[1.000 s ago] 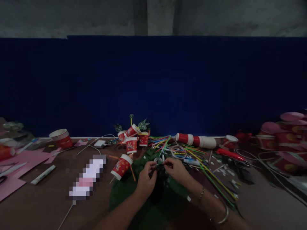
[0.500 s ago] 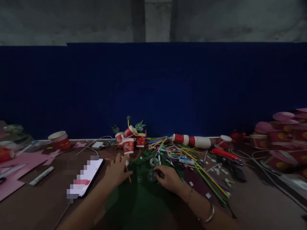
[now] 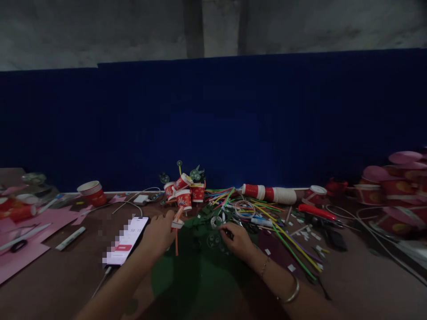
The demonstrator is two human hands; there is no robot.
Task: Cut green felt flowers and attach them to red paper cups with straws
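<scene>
While the left hand (image 3: 157,238) curls its fingers around a red cup (image 3: 178,223), the right hand (image 3: 237,242) has its fingers drawn narrow over the green sheet (image 3: 196,275); whether they pinch anything I cannot tell. The held cup is tilted, most of it hidden by the hand, its white rim showing and an orange strip (image 3: 176,244) hanging beside it. It sits about midway along the surface (image 3: 73,284), over the left border of the green sheet, between the phone (image 3: 131,238) and the right hand. A white ring (image 3: 216,221) lies just beside the right fingertips, and pale round cutouts (image 3: 213,240) lie on the sheet below it.

Nearer the back edge of the surface, other cups (image 3: 183,200) stand and lean together, with round green discs (image 3: 195,174) above them. Right of these, a row of nested cups (image 3: 283,195) lies on its side along that edge, with a spread of coloured strips (image 3: 283,242) in front. White scraps (image 3: 308,235) are scattered to the right, near a red tool (image 3: 318,212).

On the left part of the surface are a marker (image 3: 70,238), pink paper (image 3: 40,249) and, close to the back edge, an upright cup stack (image 3: 91,195). Cups with pink discs (image 3: 405,158) crowd the right end, and a blue panel (image 3: 213,120) rises behind the back edge.
</scene>
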